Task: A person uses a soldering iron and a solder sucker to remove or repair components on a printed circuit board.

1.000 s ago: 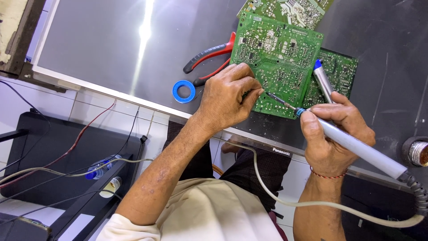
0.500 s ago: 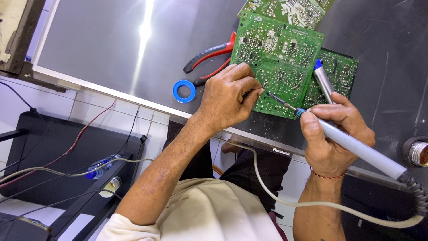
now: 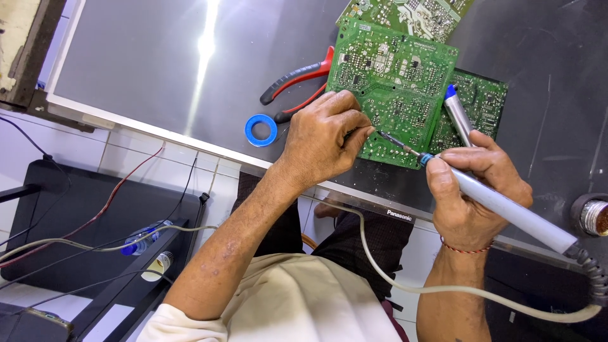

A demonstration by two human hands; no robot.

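A green circuit board [image 3: 392, 82] lies solder side up on a dark panel. My left hand [image 3: 326, 136] rests on the board's near left edge with fingers curled, pinching something thin that I cannot make out. My right hand [image 3: 475, 190] grips a white soldering iron [image 3: 506, 212]; its tip [image 3: 386, 138] touches the board close to my left fingertips. A silver and blue desoldering pump [image 3: 457, 114] lies just beyond my right hand.
Red-handled pliers [image 3: 297, 82] and a blue roll of tape [image 3: 261, 130] lie left of the board. Two more green boards [image 3: 484, 95] sit behind and to the right. A round metal stand [image 3: 594, 216] is at far right. Cables and a black device [image 3: 95, 209] sit below left.
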